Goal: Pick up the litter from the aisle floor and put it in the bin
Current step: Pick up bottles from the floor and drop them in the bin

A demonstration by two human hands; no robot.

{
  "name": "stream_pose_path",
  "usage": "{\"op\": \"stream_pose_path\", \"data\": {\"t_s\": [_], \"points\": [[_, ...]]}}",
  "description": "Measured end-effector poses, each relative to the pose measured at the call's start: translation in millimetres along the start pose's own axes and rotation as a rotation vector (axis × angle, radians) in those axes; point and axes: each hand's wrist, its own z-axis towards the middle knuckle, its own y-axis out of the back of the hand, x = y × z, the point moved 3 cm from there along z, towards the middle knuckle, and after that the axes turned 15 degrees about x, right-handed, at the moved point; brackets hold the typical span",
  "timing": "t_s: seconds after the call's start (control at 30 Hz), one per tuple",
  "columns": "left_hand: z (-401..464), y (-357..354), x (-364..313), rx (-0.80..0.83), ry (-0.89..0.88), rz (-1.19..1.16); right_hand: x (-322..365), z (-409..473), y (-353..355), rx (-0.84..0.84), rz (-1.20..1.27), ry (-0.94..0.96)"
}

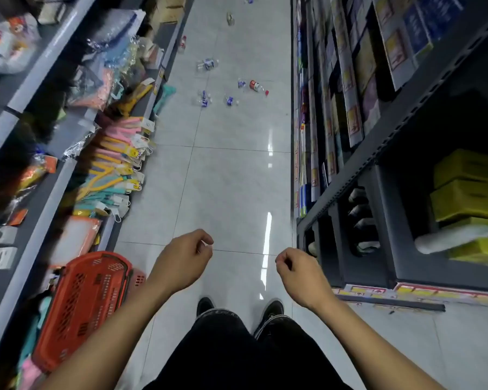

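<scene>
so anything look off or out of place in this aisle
Yes: empty plastic bottles lie scattered on the aisle floor ahead, one with a red label and cap, another on its side, more further up. A red basket leans against the left shelving. No bin is in view.

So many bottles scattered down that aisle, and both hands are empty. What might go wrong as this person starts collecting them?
1. The bottles lie spread far ahead, from the red-capped bottle to one much farther off, so a distant one may get missed.
2. No bin shows here, only a red basket, so carrying several bottles in the left hand and right hand risks drops.
3. The glossy floor may be slippery.
</scene>
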Motion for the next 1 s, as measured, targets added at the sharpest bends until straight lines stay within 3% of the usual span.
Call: {"op": "stream_pose_path", "data": {"t_s": [0.2,0.43,0.77,1.0], "points": [[-5,-9,10,-0.051,0.062,-0.065,17,27,27,0.000,-0.161,0.109],[-15,10,47,-0.109,0.124,-0.091,81,80,52,0.012,-0.163,0.223],[55,105,83,-0.111,0.117,-0.096,169,150,66,0.071,-0.470,0.340],[124,179,74,-0.088,0.003,-0.005,183,184,63,0.035,-0.521,0.270]]}}
